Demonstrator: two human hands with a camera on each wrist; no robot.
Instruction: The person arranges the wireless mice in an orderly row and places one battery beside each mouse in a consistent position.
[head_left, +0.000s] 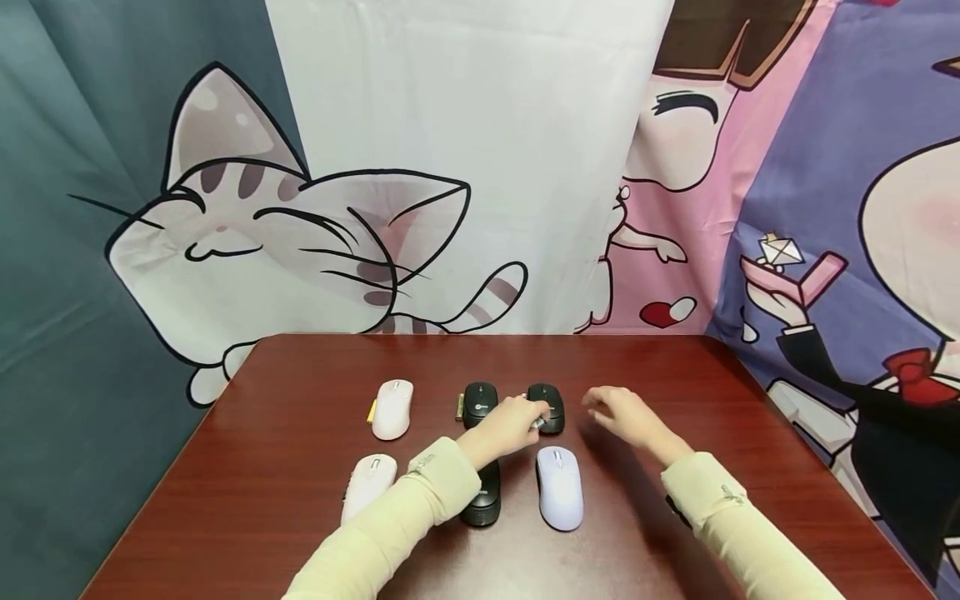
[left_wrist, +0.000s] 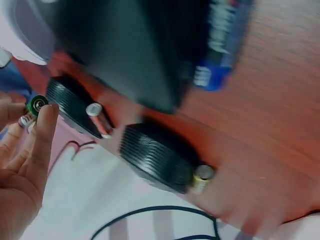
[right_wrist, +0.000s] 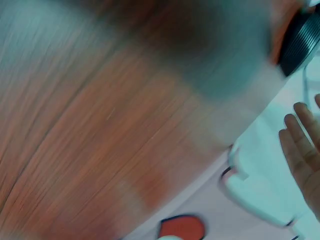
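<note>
My left hand (head_left: 508, 429) reaches over the middle of the table and pinches a battery with a green-ringed end (left_wrist: 38, 105) between thumb and fingertips. A second small battery (left_wrist: 25, 120) shows within the same fingers. Just beyond is the back right black mouse (head_left: 553, 404), with a red-and-silver battery (left_wrist: 100, 120) at its side. The back middle black mouse (head_left: 480, 398) has a yellowish battery (left_wrist: 202, 177) beside it. To the right of the back right mouse, my right hand (head_left: 626, 412) hovers over the table, its fingers loosely bent and holding nothing.
A lavender mouse (head_left: 560, 492) and a front black mouse (head_left: 483, 504) lie nearer me; a blue battery (left_wrist: 215, 60) lies beside the latter. Two white mice, one at the back (head_left: 392, 408) and one in front (head_left: 367, 483), sit left. A yellow battery (head_left: 372, 410) touches the back one.
</note>
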